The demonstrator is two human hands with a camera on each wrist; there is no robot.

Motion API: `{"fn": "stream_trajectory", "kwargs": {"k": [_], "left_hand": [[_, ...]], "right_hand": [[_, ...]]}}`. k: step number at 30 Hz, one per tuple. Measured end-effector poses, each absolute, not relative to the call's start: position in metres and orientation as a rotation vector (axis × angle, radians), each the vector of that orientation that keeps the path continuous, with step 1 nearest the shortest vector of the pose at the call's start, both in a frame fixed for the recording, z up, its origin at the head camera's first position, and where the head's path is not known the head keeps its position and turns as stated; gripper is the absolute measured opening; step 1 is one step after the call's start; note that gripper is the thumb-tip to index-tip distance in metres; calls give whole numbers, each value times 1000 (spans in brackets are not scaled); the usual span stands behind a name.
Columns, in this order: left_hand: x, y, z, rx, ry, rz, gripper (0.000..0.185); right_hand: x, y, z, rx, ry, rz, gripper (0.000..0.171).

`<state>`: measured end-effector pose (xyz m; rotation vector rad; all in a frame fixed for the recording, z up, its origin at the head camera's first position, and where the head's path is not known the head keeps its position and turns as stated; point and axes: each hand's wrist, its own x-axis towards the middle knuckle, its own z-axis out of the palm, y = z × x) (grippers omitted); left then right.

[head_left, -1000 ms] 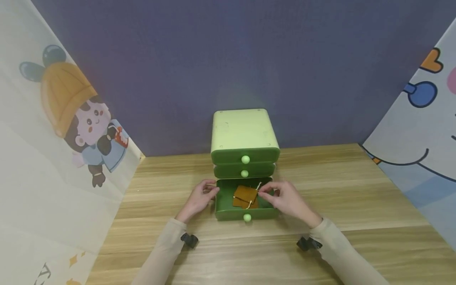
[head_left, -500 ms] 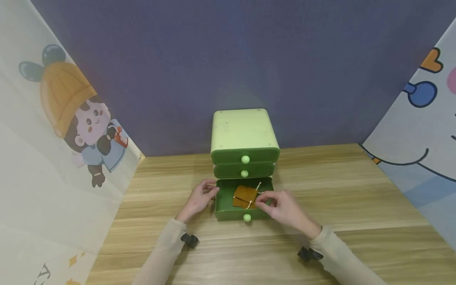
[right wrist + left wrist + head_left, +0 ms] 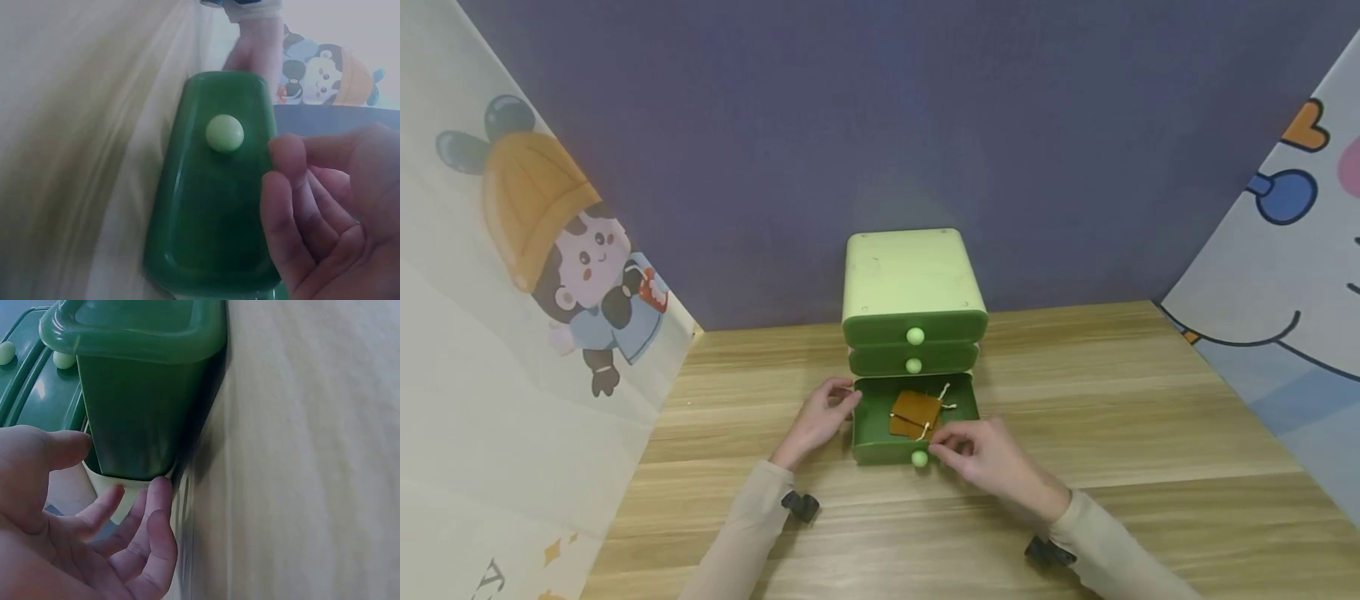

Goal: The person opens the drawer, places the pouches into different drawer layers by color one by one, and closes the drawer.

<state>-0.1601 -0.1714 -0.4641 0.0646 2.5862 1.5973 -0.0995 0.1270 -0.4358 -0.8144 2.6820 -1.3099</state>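
A small green chest of drawers [image 3: 917, 271] stands against the back wall, its bottom drawer [image 3: 872, 408] pulled out. Inside lie flat brown pieces with white cords [image 3: 916, 408], overlapping one another. My left hand [image 3: 820, 421] is at the drawer's left side; in the left wrist view its fingertips [image 3: 161, 490] are right at the pale cabinet edge beside the drawer. Over the drawer's front edge, just right of the pale round knob [image 3: 225, 133], is my right hand [image 3: 981, 454]. Its fingers bend loosely, with nothing showing between thumb and index finger.
Two more drawers [image 3: 887, 331] above are pushed in. The chest stands on a wooden tabletop [image 3: 1112, 400]. A dark blue panel [image 3: 737, 167] rises behind it, and white panels with cartoon prints [image 3: 580, 250] flank the table. Each wrist carries a black camera [image 3: 801, 505].
My right hand has moved from above the drawer's right side toward me and slightly left, to the front edge near the knob. The left hand stays put, and the brown pieces lie as before.
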Motion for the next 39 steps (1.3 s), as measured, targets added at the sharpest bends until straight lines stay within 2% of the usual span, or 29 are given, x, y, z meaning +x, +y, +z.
{"fn": "stream_trajectory", "kwargs": {"k": [5,12,22,39], "left_hand": [[-163,-169,-462,17,2583,1627,50],[-165,-166,-459,12,2546,1697,51],[-168,-167,-459,17,2568,1674,56],[-168,-167,-457,41,2584,1655,56]], "right_hand": [[-95,123,-441,-881,2676,-1260,8],[-95,118,-451,-981,2647,-1153,21],[-94,115,-457,-1081,2782,-1071,25],[-96,109,-462,-1043,2899,-1114,19]]}}
